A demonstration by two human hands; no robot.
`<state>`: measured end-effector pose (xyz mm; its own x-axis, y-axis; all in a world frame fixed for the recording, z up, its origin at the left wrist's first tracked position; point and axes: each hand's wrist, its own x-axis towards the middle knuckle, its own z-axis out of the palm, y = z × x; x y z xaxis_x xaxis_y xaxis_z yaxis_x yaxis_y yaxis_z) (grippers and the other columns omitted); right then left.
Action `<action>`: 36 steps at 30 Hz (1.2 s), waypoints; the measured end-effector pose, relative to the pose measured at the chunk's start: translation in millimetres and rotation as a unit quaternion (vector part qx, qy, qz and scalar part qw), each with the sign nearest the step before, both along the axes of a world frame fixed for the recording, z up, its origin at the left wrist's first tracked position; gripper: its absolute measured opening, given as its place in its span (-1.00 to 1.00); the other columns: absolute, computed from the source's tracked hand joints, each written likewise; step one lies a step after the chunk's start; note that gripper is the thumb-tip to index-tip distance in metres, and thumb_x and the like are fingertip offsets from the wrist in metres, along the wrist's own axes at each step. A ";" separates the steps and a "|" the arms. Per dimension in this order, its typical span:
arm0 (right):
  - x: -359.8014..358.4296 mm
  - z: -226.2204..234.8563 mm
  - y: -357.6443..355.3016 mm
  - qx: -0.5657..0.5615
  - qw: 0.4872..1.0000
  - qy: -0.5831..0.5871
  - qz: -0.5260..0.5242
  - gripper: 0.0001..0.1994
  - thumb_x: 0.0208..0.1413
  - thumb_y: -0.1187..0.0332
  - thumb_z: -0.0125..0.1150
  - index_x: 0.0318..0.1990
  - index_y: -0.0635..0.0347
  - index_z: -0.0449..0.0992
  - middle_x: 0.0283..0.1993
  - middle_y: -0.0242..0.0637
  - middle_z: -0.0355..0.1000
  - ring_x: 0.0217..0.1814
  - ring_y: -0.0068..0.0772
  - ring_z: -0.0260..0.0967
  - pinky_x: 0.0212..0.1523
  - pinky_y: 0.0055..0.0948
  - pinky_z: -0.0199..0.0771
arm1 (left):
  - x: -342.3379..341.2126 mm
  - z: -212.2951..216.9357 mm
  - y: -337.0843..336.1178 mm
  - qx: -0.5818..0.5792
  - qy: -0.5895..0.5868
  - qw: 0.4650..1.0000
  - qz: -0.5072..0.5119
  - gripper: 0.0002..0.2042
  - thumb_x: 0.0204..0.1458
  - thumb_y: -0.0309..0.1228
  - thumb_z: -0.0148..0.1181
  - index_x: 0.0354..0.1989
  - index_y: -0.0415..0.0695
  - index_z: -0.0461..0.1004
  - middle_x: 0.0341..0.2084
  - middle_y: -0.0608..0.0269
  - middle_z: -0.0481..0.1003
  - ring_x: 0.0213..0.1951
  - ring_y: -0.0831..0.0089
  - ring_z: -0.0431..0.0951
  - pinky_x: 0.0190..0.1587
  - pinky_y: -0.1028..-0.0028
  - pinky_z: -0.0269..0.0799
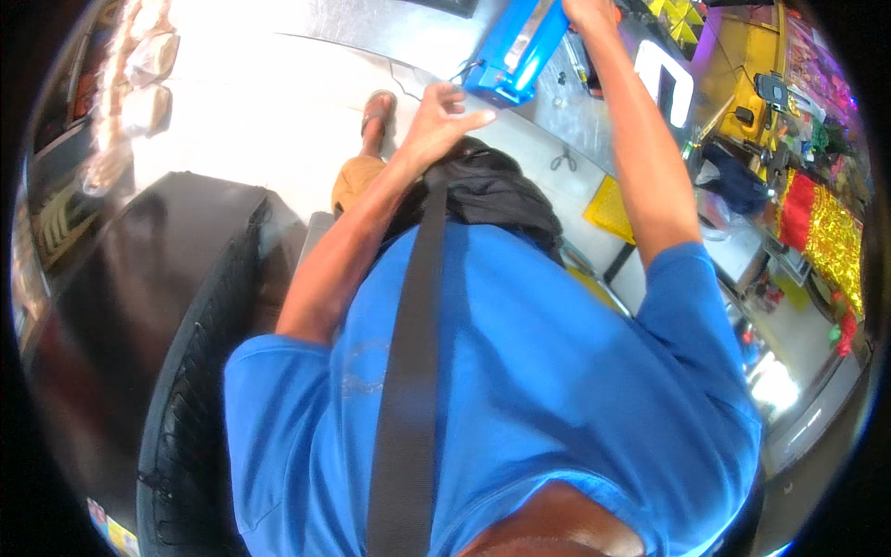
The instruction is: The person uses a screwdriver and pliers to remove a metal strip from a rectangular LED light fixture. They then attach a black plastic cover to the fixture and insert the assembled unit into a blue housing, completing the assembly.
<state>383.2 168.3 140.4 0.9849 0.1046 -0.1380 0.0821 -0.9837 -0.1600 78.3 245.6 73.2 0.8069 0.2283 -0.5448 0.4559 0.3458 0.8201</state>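
A long blue device [516,54] with a pale strip along its top lies on a grey metal table [566,111] at the top of the view. My left hand [438,123] is beside its near end, thumb stretched out and fingers loosely bent, with nothing visible between them. Thumb tip and device look very close; whether they touch I cannot tell. A thin dark cord runs near the device's left corner. My right hand [590,13] is at the top edge, by the device's far right side. Its fingers are largely cut off by the frame, so its grip is hidden.
A white-framed item with a dark panel [670,85] lies right of my right forearm. Dark-handled scissors [563,161] and a yellow piece [610,212] are below the table edge. Red-and-gold sequinned cloth [819,227] hangs far right. A black ribbed-edged object [200,362] stands at my left.
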 end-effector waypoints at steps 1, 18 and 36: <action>-0.9 0.3 0.8 0.019 1.000 0.011 0.009 -0.14 0.32 -0.14 -0.11 0.56 0.26 -0.18 0.35 0.35 0.28 0.41 0.27 0.28 0.45 0.04 0.14 | 5.1 3.7 -10.4 -0.025 0.000 0.999 0.037 0.07 -0.10 -0.18 0.60 0.44 -0.38 -0.06 0.24 -0.18 0.31 0.14 0.13 0.49 0.09 0.30 0.52; -55.9 -45.6 -31.4 0.415 0.897 0.150 0.022 -0.01 0.21 -0.50 -0.24 0.49 0.20 0.15 0.25 0.15 0.44 0.31 0.05 0.40 0.32 -0.15 0.30 | -22.5 1.1 -27.3 -0.165 -0.076 0.950 0.255 -0.23 0.10 0.04 0.38 0.32 -0.13 0.14 0.03 0.10 0.36 0.07 0.31 0.40 0.08 0.17 0.45; -199.2 -60.6 -52.1 0.480 0.821 0.273 -0.142 -0.24 0.09 0.06 0.44 0.26 0.44 0.27 -0.04 -0.03 0.54 -0.08 -0.22 0.58 -0.13 -0.29 0.64 | 6.5 38.9 30.2 0.001 0.069 0.993 -0.095 -0.02 0.02 0.03 0.44 0.37 -0.50 0.12 -0.03 -0.26 0.51 -0.05 0.03 0.59 -0.08 0.23 0.57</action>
